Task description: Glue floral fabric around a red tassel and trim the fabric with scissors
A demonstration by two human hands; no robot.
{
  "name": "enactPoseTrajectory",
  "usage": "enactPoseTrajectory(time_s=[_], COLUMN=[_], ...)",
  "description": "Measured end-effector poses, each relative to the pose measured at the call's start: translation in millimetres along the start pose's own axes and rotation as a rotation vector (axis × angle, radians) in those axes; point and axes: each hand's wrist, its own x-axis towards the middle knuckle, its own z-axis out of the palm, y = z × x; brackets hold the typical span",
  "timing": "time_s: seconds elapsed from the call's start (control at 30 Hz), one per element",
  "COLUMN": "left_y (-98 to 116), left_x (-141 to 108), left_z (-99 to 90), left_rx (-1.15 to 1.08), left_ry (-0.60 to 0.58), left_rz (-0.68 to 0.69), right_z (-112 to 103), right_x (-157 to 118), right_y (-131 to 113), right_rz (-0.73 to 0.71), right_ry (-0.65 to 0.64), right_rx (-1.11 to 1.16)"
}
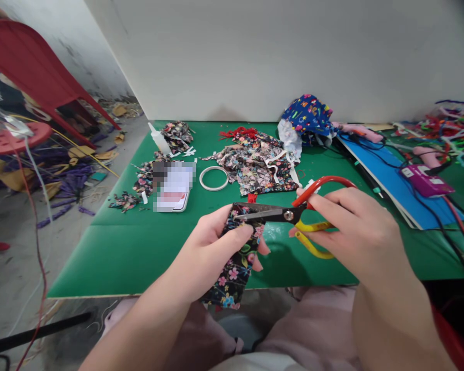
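My left hand [216, 247] grips a strip of black floral fabric [232, 278], thumb on top and fingertips showing past its right side. The strip hangs down over the table's front edge. In my right hand [355, 226] is a pair of scissors [288, 215] with one red and one yellow handle. Their blades are parted and lie across the upper end of the fabric, close to my left thumb. Just behind the hands, a pile of floral fabric pieces [255, 165] with white straps lies on the green table [139, 257].
A phone [176, 186], a white tape ring [214, 178], a glue bottle [159, 139] and fabric scraps [126, 201] lie to the left. At the right are a blue folder [386, 180], a purple box [427, 181], pink glue guns [359, 132] and cables. Blue patterned cloth [308, 117] sits near the back wall.
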Motion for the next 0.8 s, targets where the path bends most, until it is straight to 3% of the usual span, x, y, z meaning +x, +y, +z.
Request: enactPoseTrajectory(time_s=[0.23,0.47,0.8], left_y=[0.7,-2.2,-2.8], left_x=[-1.6,5.1,4.5], left_z=[2.0,-5.0,-5.2], left_rx=[-0.020,-0.009,0.013], left_ry=[0.029,-0.084,-0.079], left_rz=[0.004,0.013,0.018], right_z=[1.8,1.0,-0.1], right_x=[-1.1,0.7,-1.1], right_y=[-0.2,-1.0,-1.6], right_rz=[0.001,-0.002,-0.009], right_ry=[0.003,-0.013,-0.002], right_rx=[-0.033,-0.036,-0.093])
